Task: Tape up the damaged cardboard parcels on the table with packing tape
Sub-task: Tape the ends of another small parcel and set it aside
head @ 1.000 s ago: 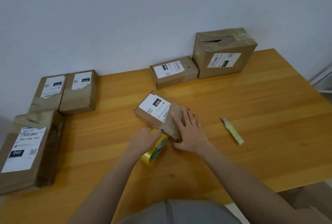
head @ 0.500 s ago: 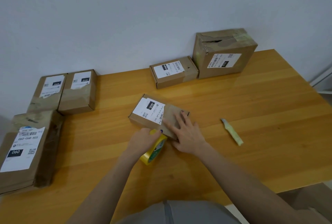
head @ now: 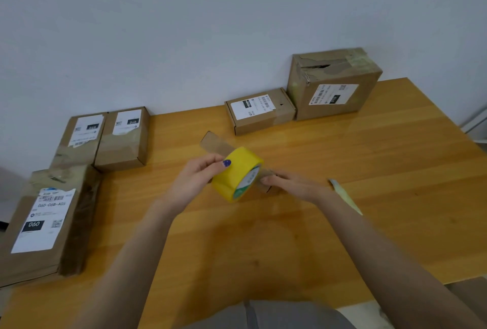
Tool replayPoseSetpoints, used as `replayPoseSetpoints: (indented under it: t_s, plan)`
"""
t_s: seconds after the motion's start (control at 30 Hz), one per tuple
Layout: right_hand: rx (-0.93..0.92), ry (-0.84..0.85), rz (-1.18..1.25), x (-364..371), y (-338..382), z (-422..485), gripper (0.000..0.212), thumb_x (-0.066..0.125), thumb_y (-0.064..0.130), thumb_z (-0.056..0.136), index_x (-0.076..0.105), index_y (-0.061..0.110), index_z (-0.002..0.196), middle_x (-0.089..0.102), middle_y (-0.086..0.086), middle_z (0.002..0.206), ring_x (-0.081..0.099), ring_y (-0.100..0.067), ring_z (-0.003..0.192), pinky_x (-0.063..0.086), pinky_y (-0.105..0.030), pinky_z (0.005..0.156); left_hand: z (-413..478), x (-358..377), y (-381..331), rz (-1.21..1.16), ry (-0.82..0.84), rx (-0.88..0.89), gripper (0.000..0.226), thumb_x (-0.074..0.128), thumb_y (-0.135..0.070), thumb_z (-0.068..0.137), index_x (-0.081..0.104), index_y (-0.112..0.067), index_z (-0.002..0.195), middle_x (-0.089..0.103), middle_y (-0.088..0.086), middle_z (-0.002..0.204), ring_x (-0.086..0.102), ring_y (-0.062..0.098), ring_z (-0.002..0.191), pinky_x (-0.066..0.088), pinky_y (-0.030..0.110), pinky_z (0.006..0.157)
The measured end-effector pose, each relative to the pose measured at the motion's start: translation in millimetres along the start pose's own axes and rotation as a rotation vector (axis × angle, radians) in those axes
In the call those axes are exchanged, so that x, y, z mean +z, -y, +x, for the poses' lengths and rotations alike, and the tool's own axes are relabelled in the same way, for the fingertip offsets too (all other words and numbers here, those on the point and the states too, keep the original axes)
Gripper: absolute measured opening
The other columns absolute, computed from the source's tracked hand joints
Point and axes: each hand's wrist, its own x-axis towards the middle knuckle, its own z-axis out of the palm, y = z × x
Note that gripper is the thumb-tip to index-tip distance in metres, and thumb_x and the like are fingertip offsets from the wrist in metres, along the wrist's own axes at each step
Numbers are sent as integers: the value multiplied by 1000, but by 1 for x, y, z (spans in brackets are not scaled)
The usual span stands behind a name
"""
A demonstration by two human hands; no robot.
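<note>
My left hand (head: 195,181) grips a yellow roll of packing tape (head: 237,173) and holds it up above the wooden table (head: 263,236). Behind the roll lies the small cardboard parcel (head: 216,145), which shows a plain brown face with no label in sight. The roll hides most of it. My right hand (head: 295,186) holds the parcel's near right end, fingertips curled against the cardboard. A large box (head: 332,83) with a torn top stands at the back right.
A small labelled box (head: 261,111) sits against the wall beside the large one. Two labelled parcels (head: 105,138) and a long flat parcel (head: 44,223) line the left side. A pale green cutter (head: 345,196) lies just right of my right wrist.
My left hand has lifted the tape roll off the table and up in front of the parcel. The parcel has turned, its label now out of sight, and my right hand has shifted to its near end.
</note>
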Motion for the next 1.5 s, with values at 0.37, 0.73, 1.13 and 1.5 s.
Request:
replayPoseSetpoints:
  t_s: [0.37,0.73,1.13,1.5]
  plan:
    - [-251,-435,-146,3,9,-12,54,72,38,84,51,9,125,64,-2,105,55,-13,89,41,-20,67,51,39,-23,124,-165,142,28,41,-30,101,54,-20,77,51,-8,68,48,-5,56,35,8,51]
    - [-236,-431,-138,1,10,-6,36,74,35,78,60,7,96,64,-4,87,59,-20,79,45,-28,62,30,34,-1,292,-240,110,42,38,-32,101,51,3,85,44,7,69,41,17,64,31,31,59]
    - [-247,-427,-166,1,10,-3,33,72,36,80,59,8,91,59,1,78,53,-15,71,37,-20,53,16,34,19,349,-238,144,60,27,-55,96,54,-2,94,54,21,77,48,32,67,38,47,60]
    - [-270,-406,-221,1,10,-3,33,71,40,82,54,13,89,57,3,78,50,-8,66,31,-15,48,15,33,22,399,-229,126,50,23,-49,92,54,-9,91,52,11,70,47,16,59,36,33,55]
